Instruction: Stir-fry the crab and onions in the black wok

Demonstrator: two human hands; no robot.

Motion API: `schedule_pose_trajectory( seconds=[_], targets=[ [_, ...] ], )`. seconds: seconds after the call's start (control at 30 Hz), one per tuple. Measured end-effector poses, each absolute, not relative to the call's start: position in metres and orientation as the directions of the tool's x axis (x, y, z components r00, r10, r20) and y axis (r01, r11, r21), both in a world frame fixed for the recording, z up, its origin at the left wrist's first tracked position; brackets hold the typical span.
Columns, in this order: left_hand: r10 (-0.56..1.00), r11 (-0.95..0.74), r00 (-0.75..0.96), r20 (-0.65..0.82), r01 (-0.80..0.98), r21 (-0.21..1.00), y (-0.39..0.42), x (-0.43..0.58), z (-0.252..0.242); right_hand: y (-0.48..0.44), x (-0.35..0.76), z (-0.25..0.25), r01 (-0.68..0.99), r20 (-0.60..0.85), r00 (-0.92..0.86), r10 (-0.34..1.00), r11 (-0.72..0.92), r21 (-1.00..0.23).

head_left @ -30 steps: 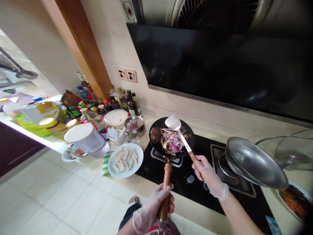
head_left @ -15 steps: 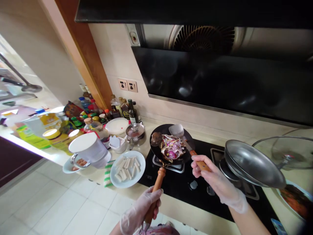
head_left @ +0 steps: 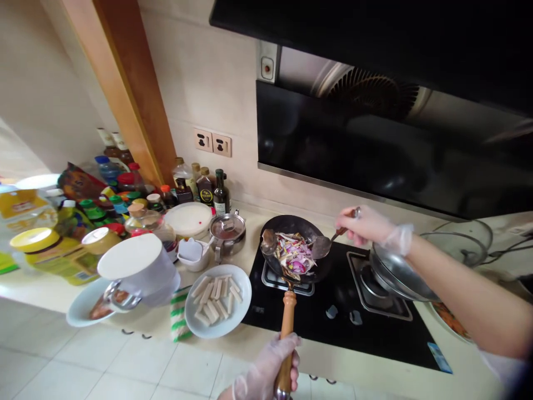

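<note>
My left hand [head_left: 272, 366], in a clear glove, is wrapped round the wooden handle of a black wok [head_left: 270, 264] on the left burner. Sliced purple onion [head_left: 297, 258] and pale strips lie in the wok, with a dark brown lump [head_left: 268, 242] at its left side. My right hand [head_left: 363, 226], gloved too, grips the wooden handle of a metal spatula [head_left: 321, 248]. The spatula's blade is at the right side of the wok, beside the onion. A plate [head_left: 245, 314] with pale cut sticks [head_left: 216, 299] stands left of the stove.
A steel pan [head_left: 385, 272] sits on the right burner, partly behind my right forearm. Behind it are a glass lid [head_left: 453, 244] and a plate of food [head_left: 449, 322]. On the left stand a white jug [head_left: 133, 261], a small lidded pot [head_left: 229, 236] and several bottles [head_left: 220, 194].
My right hand has lifted and moved up to the right, bringing the spatula's blade from the wok's back to its right side. My left hand stays on the handle. The view has shifted.
</note>
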State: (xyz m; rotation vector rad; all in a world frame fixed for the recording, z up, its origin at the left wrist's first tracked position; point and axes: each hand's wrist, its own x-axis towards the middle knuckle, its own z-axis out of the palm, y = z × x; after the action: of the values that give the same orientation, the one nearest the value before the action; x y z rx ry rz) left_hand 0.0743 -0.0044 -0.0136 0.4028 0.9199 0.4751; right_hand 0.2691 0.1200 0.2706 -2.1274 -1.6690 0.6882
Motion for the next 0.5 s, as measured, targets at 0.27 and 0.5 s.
schedule_pose_trajectory(
  seconds=[0.27,0.5],
  targets=[
    [0.526,0.832,0.579,-0.623,-0.200,0.517,-0.003,0.073,-0.024,0.170,0.273,0.275,0.716,-0.293,0.232,0.928,-0.366,-0.595],
    [0.556,0.812,0.529,-0.642,-0.180,0.555,-0.003,0.077,-0.028,0.073,0.329,0.133,0.129,-0.247,0.533,0.810,-0.366,-0.922]
  ],
)
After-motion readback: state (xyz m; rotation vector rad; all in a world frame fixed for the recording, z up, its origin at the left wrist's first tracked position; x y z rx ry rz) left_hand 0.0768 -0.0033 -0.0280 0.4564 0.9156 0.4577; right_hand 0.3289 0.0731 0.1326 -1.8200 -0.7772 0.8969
